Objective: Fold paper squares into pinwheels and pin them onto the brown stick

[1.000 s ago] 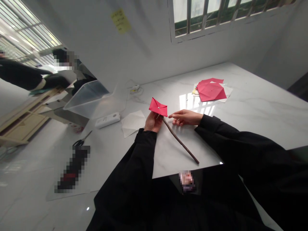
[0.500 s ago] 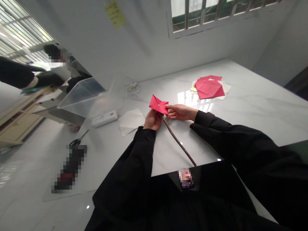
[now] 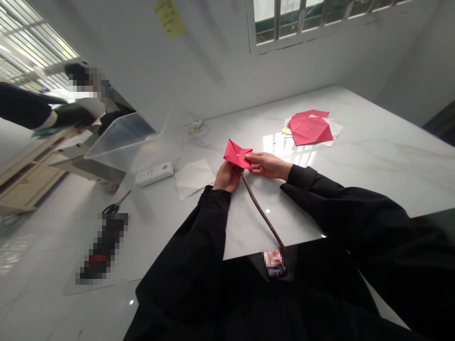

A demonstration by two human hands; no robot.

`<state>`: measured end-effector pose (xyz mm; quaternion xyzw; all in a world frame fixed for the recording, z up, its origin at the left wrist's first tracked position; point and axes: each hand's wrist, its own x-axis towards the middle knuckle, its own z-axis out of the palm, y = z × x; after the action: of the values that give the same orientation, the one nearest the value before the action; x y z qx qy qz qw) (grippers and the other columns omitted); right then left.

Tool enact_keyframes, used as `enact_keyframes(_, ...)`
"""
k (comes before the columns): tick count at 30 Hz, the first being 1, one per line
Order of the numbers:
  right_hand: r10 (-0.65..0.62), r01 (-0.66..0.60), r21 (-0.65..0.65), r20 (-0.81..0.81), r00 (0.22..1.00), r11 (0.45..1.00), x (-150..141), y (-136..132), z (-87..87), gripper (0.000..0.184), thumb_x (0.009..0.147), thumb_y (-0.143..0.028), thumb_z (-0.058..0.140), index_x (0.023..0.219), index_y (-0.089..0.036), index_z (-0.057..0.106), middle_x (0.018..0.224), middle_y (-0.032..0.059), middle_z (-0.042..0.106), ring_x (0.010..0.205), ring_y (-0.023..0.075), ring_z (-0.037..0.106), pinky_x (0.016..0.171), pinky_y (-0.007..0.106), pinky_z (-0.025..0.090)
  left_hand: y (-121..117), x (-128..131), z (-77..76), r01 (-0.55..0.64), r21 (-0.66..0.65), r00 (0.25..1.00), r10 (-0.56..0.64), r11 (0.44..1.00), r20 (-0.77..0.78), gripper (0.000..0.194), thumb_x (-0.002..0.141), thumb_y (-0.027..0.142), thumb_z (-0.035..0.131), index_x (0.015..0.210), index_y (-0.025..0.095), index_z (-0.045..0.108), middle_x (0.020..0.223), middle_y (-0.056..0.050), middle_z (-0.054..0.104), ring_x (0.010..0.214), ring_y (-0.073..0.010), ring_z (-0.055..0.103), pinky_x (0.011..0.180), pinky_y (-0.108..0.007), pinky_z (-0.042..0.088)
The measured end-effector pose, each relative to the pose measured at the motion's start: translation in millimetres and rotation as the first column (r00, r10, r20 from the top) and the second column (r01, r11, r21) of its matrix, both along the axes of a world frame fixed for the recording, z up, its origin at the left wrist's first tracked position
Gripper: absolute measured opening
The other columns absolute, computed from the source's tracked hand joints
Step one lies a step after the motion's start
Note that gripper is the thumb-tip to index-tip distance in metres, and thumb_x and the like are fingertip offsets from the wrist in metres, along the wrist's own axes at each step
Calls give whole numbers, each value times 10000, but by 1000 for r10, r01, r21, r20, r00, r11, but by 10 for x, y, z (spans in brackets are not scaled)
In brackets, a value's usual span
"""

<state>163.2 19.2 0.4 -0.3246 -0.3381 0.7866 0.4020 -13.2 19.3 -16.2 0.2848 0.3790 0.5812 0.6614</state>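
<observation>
A red paper pinwheel (image 3: 232, 152), with a small shiny pin at its centre, is held above the table. My left hand (image 3: 227, 176) is closed beneath and behind the paper, around the top of its brown wooden stick (image 3: 261, 210); some of those fingers are hidden by the paper. The stick slants down toward the table's near edge. With thumb and fingers, my right hand (image 3: 268, 165) pinches the right side of the red paper. Left of my left hand lies a creased white paper sheet (image 3: 194, 179).
Red and white papers (image 3: 310, 130) are piled at the back right. On the left are a white power bank-like device (image 3: 155, 174), scissors (image 3: 115, 204), a blurred dark item (image 3: 103, 248) and a clear plastic bin (image 3: 138, 147). Another person (image 3: 85, 102) is beyond the partition.
The pinwheel has shifted slightly right with both hands, and the lower end of its stick has swung a little left. My right thumb now lies further over the paper.
</observation>
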Motion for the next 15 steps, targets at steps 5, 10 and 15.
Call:
enact_keyframes(5,3,-3,5,42,999,1000,1,18,-6,54,1003,-192,712,1036,-157,737,954,64,780,744,101,688,738,213,586,4,6,-1,-6,-4,1000,6,1000,3,213,809,297,882,850,166,718,785,-52,715,748,-181,686,769,-314,564)
enact_keyframes(10,-2,2,3,44,999,1000,7,16,6,56,992,-182,717,1035,-154,739,940,61,777,734,102,676,724,209,583,-21,28,43,11,14,1000,-11,1000,6,182,772,199,863,803,163,687,735,-19,686,667,-131,637,735,-275,546)
enact_keyframes(15,-20,20,6,56,998,1000,49,20,2,54,983,-176,722,1029,-151,734,966,76,772,749,110,670,688,206,566,-15,17,57,-7,38,999,8,999,-45,183,731,158,851,793,164,679,696,3,667,630,-107,618,668,-241,512)
